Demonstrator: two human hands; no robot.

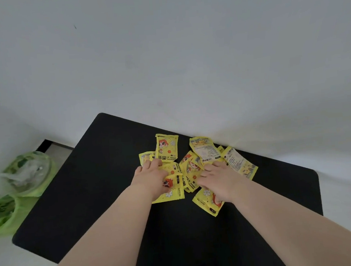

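Observation:
Several yellow hand-warmer packets lie scattered on a black table near its far edge. My left hand rests on the left group, its fingers curled over a packet. One packet lies flat just beyond that hand. My right hand lies palm down on the right group, fingers spread over overlapping packets. Two packets show their printed white backs. Another packet pokes out under my right wrist.
A white wall rises right behind the table. On the floor to the left stand two green plastic bags. The near half of the table holds only my forearms.

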